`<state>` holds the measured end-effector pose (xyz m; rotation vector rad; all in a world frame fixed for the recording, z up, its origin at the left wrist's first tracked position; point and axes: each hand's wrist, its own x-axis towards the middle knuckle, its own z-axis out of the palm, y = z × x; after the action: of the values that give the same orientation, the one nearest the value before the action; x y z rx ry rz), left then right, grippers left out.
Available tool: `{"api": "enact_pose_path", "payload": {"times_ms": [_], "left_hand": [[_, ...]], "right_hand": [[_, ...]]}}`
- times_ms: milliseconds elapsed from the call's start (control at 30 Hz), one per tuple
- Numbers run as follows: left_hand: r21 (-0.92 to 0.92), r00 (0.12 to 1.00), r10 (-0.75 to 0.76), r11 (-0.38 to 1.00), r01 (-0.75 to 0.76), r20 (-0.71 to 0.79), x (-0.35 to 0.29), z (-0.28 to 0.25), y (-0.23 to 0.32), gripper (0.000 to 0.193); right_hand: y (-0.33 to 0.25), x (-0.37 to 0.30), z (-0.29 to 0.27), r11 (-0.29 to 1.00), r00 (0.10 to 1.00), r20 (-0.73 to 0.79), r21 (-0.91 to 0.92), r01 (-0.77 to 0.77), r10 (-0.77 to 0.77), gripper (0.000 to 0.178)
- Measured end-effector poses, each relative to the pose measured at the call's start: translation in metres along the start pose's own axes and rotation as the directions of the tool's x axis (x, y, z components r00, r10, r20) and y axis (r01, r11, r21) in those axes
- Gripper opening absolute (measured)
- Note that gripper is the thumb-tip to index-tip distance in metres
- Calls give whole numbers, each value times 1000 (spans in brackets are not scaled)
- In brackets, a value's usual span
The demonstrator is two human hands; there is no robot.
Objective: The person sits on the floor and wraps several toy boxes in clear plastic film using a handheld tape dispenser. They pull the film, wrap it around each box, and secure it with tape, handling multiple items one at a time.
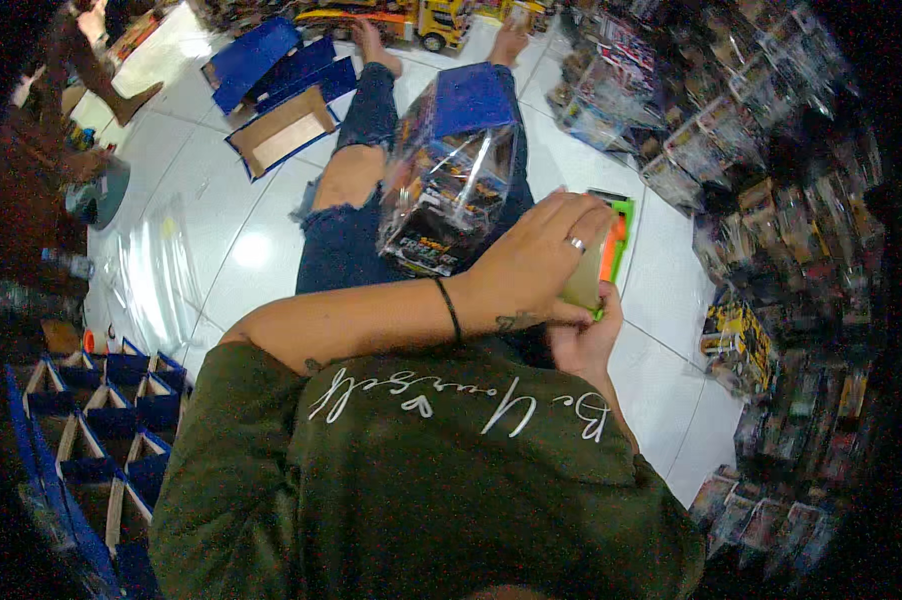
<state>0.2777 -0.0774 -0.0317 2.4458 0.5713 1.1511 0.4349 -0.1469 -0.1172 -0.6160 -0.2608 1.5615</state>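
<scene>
- Green-and-orange object [617,248]: smooth, plastic-looking
- Lap package [451,185]: glossy, creased clear film
- Floor [241,250]: shiny white tile
- Blue boxes [254,65]: paperboard, brown inside
- Shirt [451,510]: matt cloth
- Jeans [338,255]: denim, frayed at the knee
- Ring [577,243]: polished metal
- Stacked packages [626,85]: glossy, wrinkled wrap

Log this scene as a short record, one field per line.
Left hand: over the green-orange item, ring on one finger
Right hand: at the item's near end
Between legs: clear-wrapped pack, blue on its far end
Ahead left: blue boxes
Lower left: blue divided tray
Right: stacked wrapped packs
Floor: white tile
</scene>
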Motion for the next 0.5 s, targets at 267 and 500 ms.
{"api": "enact_pose_path", "payload": {"times_ms": [267,500], "left_hand": [[-318,826,219,947,-51,519,56,-43,-40,94],[57,988,157,986,-157,4,31,-23,-23,99]], "right_hand": [[7,-2,25,984,988,-72,-123,126,-136,44],[1,7,34,988,975,-160,-54,145,-152,43]]}}
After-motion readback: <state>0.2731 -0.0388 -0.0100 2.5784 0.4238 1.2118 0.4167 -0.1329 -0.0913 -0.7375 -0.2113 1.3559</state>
